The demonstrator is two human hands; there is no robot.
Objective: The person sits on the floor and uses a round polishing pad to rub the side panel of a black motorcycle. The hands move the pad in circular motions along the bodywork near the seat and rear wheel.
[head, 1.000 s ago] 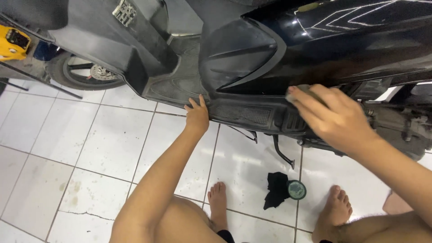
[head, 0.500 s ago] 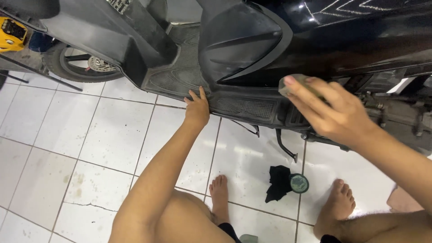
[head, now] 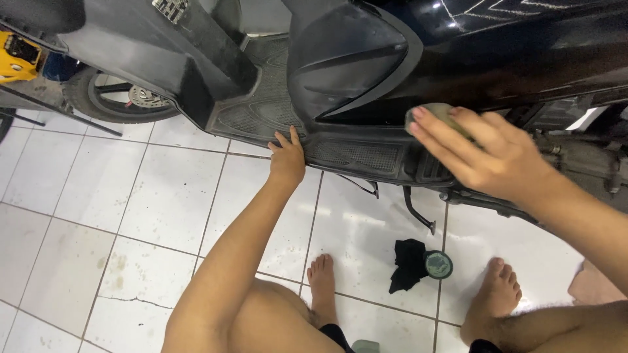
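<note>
A black scooter (head: 366, 59) stands over a white tiled floor in front of me. My left hand (head: 288, 155) rests with fingers hooked on the edge of the scooter's footboard (head: 261, 117). My right hand (head: 484, 153) presses a round grey-green sponge pad (head: 432, 114) against the lower black side panel. Only the pad's top edge shows past my fingers. My bare feet are on the tiles below.
A black cloth (head: 407, 263) and a small round tin (head: 438, 264) lie on the floor between my feet. The scooter's side stand (head: 418, 216) hangs down above them. The front wheel (head: 124, 98) is at the left, with a yellow object (head: 16, 55) beyond it.
My right hand has slid the sponge pad slightly left along the side panel. My left hand has kept its place on the footboard edge. The view has shifted a little.
</note>
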